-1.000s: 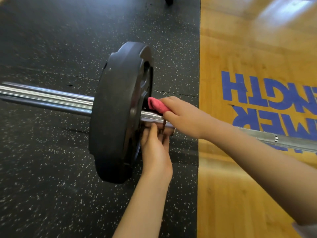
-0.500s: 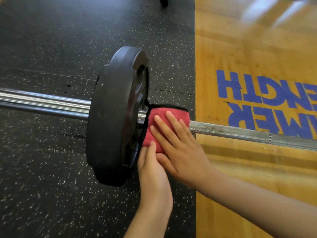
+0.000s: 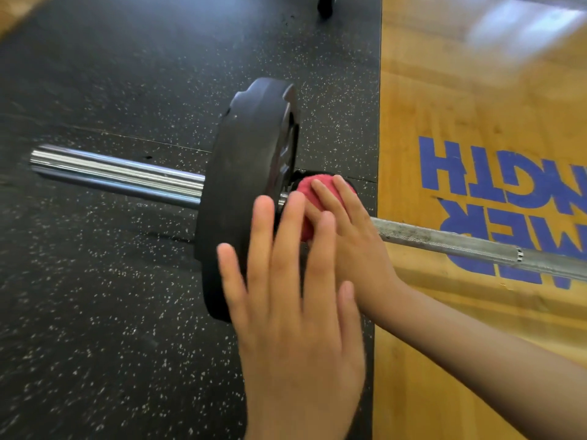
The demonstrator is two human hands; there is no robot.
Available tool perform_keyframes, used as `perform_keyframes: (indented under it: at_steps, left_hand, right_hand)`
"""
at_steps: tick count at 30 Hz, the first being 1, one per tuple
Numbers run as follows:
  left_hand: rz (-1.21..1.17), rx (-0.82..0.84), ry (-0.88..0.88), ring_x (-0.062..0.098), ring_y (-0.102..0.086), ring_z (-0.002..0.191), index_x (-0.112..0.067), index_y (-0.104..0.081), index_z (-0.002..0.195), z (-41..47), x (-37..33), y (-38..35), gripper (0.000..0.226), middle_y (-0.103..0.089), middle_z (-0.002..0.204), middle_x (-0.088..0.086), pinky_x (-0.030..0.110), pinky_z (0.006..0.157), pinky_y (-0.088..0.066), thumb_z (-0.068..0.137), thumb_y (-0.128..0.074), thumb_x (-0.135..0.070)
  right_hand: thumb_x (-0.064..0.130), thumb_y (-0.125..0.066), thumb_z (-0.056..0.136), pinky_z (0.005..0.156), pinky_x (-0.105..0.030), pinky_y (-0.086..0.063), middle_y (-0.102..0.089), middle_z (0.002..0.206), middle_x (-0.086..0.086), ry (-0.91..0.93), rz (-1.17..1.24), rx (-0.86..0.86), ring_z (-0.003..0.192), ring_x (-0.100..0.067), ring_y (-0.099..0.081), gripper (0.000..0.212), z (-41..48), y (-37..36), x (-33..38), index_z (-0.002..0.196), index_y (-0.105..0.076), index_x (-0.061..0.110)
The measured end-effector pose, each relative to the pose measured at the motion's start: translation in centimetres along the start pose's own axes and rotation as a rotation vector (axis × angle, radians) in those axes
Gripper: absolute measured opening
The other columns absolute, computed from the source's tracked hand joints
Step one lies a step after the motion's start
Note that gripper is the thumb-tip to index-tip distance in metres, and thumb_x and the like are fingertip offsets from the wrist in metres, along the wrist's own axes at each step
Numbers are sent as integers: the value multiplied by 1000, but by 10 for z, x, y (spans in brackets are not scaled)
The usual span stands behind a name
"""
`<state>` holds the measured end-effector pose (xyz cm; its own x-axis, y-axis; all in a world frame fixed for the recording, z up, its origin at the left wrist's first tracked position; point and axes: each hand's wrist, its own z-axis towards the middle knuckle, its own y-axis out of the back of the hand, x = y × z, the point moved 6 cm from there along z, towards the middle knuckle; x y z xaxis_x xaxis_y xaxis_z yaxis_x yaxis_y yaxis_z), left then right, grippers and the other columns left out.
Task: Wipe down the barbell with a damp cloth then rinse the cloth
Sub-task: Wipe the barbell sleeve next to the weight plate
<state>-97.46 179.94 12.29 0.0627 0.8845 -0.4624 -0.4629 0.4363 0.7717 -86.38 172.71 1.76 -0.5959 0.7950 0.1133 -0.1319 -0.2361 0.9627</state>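
The right hand point(image 3: 349, 236) is pressing a red cloth point(image 3: 309, 188) around the bar point(image 3: 444, 241), right against the inner face of the plate point(image 3: 251, 192), with its fingers point(image 3: 327, 198) curling over the cloth and holding it. The left hand point(image 3: 292, 312) is hovering nearer the camera, fingers spread wide and gripping nothing, blurred in front of the plate's lower edge. The bar is lying across the seam where the black rubber mat point(image 3: 111, 312) is meeting the wooden floor point(image 3: 460, 392), its chrome sleeve point(image 3: 117, 177) sticking out over the mat toward the left.

Wiping looks barely begun; the long knurled shaft to the right is showing dark specks. The risk from here, I judge, is the bar rolling as the cloth is twisted or dragged, since the plate is round and nothing visible is chocking it. The cloth could also be snagging in the gap at the plate, or fingers getting pinched there, if the hand is pushing hard toward it
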Motion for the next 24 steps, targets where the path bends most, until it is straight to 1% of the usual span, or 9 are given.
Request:
perform_keyframes:
  at_steps: [2, 4, 8, 10, 12, 14, 17, 21, 24]
  left_hand:
    - [125, 39, 23, 29, -6, 148, -10, -40, 144, 2, 14, -3, 59, -21, 158, 9, 49, 118, 3, 88, -53, -26]
    - [220, 81, 30, 29, -1, 148, -9, -34, 147, 2, 25, -10, 66, -12, 160, 6, 50, 118, 3, 87, -55, -27]
    - [271, 60, 16, 27, 2, 148, -9, -23, 151, 3, 32, -15, 74, -4, 160, 6, 48, 119, 1, 87, -56, -27]
    - [266, -7, -2, 24, 0, 148, -9, -22, 150, 2, 34, -11, 71, -7, 159, 5, 45, 119, -3, 89, -55, -22]
    - [242, -83, -45, 21, -7, 148, -8, -28, 148, 3, 38, -7, 63, -15, 157, 5, 42, 120, -8, 91, -54, -13]
    - [239, -150, -102, 20, -17, 146, -8, -38, 144, 6, 42, -6, 56, -25, 154, 7, 39, 119, -13, 90, -55, -7]
    - [276, -217, -146, 23, -27, 143, -8, -48, 139, 15, 43, -10, 53, -32, 151, 9, 39, 118, -19, 88, -60, -10]
    - [311, -153, -149, 25, -25, 144, -7, -46, 140, 37, 37, -14, 53, -30, 153, 10, 41, 118, -19, 90, -57, -16]
    - [341, -62, -186, 26, -21, 145, -7, -43, 141, 67, 32, -20, 53, -26, 156, 12, 44, 119, -16, 92, -50, -22]
  right_hand:
    - [26, -56, 91, 114, -52, -25, -30, 155, -10, 4, 46, -53, 147, -34, -13, 61, -1, 6, 1, 148, -37, 14]
    - [24, -55, 90, 114, -53, -27, -31, 154, -12, 8, 73, -86, 146, -35, -16, 60, -3, 11, 3, 146, -40, 12]
    - [21, -54, 90, 114, -53, -26, -28, 156, -13, 3, 6, -93, 146, -36, -15, 61, -7, 13, 8, 148, -36, 12]
    - [16, -56, 86, 117, -52, -20, -26, 156, -16, 29, -75, -81, 146, -39, -15, 68, -12, 11, 14, 149, -32, 11]
    - [13, -51, 85, 119, -49, -12, -25, 156, -17, 81, -163, -98, 145, -40, -16, 69, -21, 9, 21, 150, -28, 11]
    - [14, -43, 86, 119, -49, -11, -24, 156, -17, 129, -229, -102, 144, -40, -15, 66, -31, 7, 24, 150, -28, 9]
    - [18, -36, 90, 119, -51, -12, -22, 156, -19, 143, -282, -71, 145, -42, -12, 61, -34, -1, 26, 149, -30, 4]
    - [27, -30, 94, 117, -55, -10, -22, 155, -24, 73, -320, -26, 144, -46, -8, 60, -14, -6, 24, 148, -31, 3]
    - [30, -27, 92, 115, -56, -13, -28, 153, -24, 20, -335, 5, 141, -46, -15, 62, 8, -7, 15, 147, -34, 3]
